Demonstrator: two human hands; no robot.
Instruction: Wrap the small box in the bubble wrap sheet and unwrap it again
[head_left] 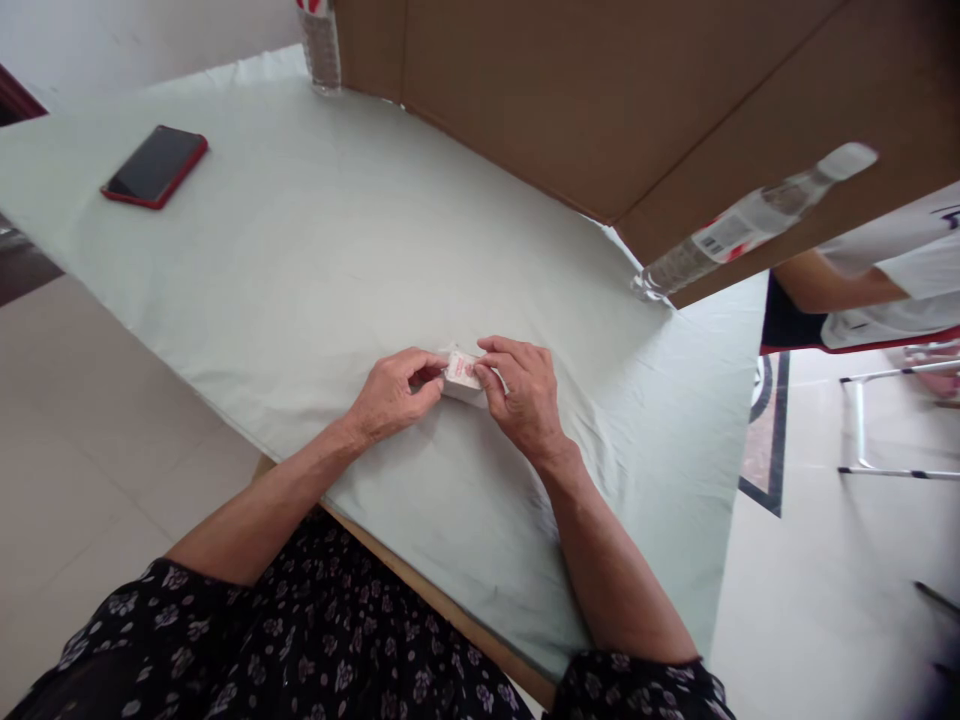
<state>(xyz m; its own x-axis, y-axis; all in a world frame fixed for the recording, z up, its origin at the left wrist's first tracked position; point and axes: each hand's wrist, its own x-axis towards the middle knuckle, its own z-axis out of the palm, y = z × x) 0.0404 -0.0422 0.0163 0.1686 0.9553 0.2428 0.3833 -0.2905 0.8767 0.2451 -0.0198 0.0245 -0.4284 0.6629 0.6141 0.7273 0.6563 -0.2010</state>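
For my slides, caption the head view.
Left hand and right hand pinch a small white box over the tablecloth; red phone beyond.

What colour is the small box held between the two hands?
The small box is white with red print on top; the head view shows it best.

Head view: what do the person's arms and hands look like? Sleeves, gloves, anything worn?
Nothing is worn on the left hand or the right hand: no gloves, and no ring, watch or bracelet shows. The forearms are uncovered. The short sleeves are black fabric with a small pale flower print and end near the elbows; the same fabric covers the lap.
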